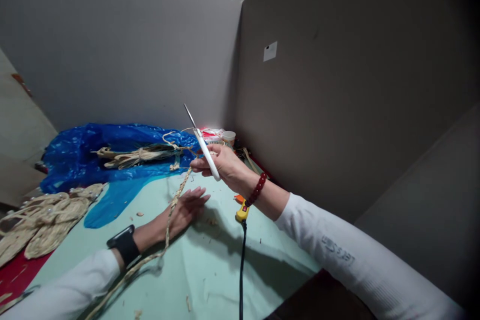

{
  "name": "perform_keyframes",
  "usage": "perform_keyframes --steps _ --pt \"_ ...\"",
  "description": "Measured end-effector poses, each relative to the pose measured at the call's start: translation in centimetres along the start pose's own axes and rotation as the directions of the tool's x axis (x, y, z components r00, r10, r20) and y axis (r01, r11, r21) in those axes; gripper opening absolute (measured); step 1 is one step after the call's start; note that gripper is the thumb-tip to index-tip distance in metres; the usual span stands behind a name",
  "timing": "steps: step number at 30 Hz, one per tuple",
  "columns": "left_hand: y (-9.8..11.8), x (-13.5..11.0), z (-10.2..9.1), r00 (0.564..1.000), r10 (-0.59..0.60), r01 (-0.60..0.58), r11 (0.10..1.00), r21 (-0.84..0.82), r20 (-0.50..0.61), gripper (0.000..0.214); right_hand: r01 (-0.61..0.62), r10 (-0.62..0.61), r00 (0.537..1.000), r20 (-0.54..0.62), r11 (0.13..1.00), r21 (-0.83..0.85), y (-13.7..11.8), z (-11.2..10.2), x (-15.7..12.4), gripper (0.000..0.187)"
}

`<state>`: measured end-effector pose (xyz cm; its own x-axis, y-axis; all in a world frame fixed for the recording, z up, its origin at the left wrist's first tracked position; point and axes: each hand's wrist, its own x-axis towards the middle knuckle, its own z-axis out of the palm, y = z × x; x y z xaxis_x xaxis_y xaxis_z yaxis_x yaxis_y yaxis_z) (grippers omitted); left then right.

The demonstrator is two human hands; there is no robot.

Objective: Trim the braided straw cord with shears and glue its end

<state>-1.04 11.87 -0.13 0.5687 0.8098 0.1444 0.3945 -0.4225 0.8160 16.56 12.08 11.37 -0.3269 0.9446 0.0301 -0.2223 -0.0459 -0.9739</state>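
Observation:
My right hand [229,166] is raised above the table, closed on white-handled scissors [207,154] whose blades point up and away to the left. Between its thumb and fingertips it also pinches the upper end of a braided straw cord [175,199]. From there the braid hangs down across my left hand [188,210] and trails over the forearm to the bottom edge. Fingers stretched out, that left hand lies low over the table covering with nothing in its grip. Loose straw strands [170,139] stick out near the scissors.
Behind lies a bundle of straw [140,156] on a blue plastic bag [93,135]. Woven straw sandals [56,220] sit at left. A yellow-handled corded tool [242,212] rests on the pale green cloth [210,280], beyond it a paper cup [229,136]. Grey walls enclose the back and right.

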Motion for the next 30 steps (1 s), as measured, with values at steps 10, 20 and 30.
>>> perform_keyframes --steps 10,20,30 --pt "6.0 -5.4 4.1 0.94 0.094 -0.153 0.975 0.158 0.328 0.046 -0.019 0.019 0.999 0.035 1.0 -0.015 0.0 1.0 -1.1 0.032" --pt "7.6 -7.2 8.2 0.944 -0.06 -0.1 0.887 0.451 0.326 0.061 0.002 0.002 0.995 0.098 0.999 -0.041 0.3 2.5 -1.7 0.032" --pt "9.9 -6.6 10.4 0.898 -0.057 -0.153 0.889 0.432 0.436 0.068 -0.017 0.024 0.991 0.134 0.998 -0.053 0.3 3.8 -1.9 0.028"
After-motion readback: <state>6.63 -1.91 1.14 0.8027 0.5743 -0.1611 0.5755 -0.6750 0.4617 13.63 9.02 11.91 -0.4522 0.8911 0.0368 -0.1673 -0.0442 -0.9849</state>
